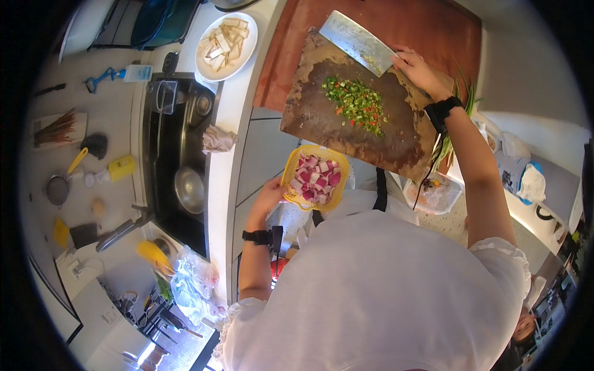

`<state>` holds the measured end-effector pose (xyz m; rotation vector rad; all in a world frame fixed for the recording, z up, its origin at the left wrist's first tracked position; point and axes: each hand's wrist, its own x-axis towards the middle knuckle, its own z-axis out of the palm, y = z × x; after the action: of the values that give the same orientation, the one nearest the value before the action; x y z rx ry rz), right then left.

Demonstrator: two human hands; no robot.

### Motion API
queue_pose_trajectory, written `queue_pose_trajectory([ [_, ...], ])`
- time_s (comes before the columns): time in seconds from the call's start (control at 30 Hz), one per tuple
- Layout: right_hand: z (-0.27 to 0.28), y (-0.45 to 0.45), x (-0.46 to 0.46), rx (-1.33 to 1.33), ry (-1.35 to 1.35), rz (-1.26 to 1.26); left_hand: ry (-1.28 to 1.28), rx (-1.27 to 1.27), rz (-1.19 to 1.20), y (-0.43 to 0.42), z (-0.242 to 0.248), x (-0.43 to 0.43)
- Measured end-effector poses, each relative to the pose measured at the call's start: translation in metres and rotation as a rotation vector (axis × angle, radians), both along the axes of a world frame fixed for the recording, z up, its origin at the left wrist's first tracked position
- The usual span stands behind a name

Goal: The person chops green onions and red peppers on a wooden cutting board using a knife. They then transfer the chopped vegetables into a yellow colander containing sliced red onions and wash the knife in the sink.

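My left hand grips the left edge of a yellow plastic basket holding chopped red onion. The basket is held just off the near edge of a worn wooden cutting board. My right hand holds a cleaver by its handle, over the board's far side. Green bits cling to its broad blade. Finely chopped green and red peppers lie in a heap on the board, apart from the blade.
A white plate of pale cut strips stands on the counter at the upper left. Beside it is a sink with a metal bowl; a crumpled cloth lies on its edge. Green onions and a plastic container are at the right.
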<state>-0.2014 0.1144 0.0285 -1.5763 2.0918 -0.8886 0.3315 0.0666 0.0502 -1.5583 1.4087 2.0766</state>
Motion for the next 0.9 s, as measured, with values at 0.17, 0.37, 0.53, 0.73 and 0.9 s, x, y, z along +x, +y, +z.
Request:
queue_pose_trajectory([
  [0.17,0.062,0.021,0.036,0.036,-0.060,-0.081,0.037,-0.007,-0.070,-0.005,-0.043,-0.016],
  [0.37,0.099,0.097,0.099,0.331,0.463,-0.277,0.154,0.029,-0.225,-0.006,-0.082,-0.066],
  [0.53,0.079,0.132,0.130,0.338,0.510,-0.306,0.196,0.029,-0.349,-0.023,-0.107,-0.097],
  [0.73,0.069,0.157,0.164,0.296,0.526,-0.218,0.167,0.004,-0.519,-0.045,-0.109,-0.112],
  [0.9,0.064,0.178,0.183,0.353,0.504,-0.216,0.143,0.089,-0.575,-0.056,-0.088,-0.119],
])
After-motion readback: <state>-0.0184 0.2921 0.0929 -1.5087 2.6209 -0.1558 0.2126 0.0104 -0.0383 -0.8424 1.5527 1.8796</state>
